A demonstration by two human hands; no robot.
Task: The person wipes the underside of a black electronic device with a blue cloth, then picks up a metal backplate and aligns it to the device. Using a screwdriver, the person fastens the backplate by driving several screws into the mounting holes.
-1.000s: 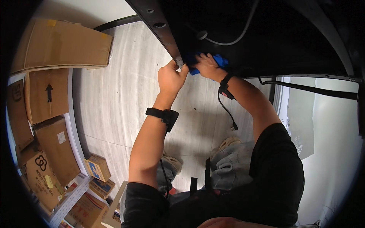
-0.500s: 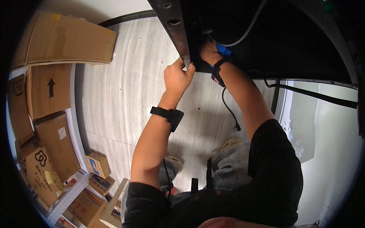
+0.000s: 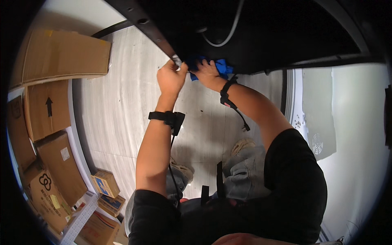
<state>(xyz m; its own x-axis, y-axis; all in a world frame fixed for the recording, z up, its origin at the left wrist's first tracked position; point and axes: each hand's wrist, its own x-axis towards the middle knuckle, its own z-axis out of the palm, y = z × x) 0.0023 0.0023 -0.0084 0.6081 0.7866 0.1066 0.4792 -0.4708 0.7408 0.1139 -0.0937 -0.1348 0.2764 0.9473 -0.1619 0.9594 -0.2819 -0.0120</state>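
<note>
My left hand (image 3: 170, 80) is closed around the lower end of a dark metal edge strip (image 3: 152, 32) with holes in it, thumb toward the inside. That strip borders a large black cabinet or rack (image 3: 269, 36), whose inside is mostly too dark to make out. Just to the right, my right hand (image 3: 208, 76) presses a crumpled blue cloth (image 3: 223, 67) against the cabinet's near lower part. Its fingers reach over the cloth, which sticks out on both sides of them. A grey cable (image 3: 233, 30) hangs in a loop inside the cabinet, beyond my right hand.
Cardboard boxes (image 3: 65, 55) stand at the left, several on a white shelf rack (image 3: 81, 218). Small boxes (image 3: 105, 183) sit beside it near the floor (image 3: 122, 102). A short black cable (image 3: 245, 124) dangles below my right wrist strap. A white wall (image 3: 359, 134) runs along the right.
My right hand has come out of the cabinet's depth toward me and to the left, bringing the blue cloth. My left hand still grips the strip; the cabinet appears shifted left in view.
</note>
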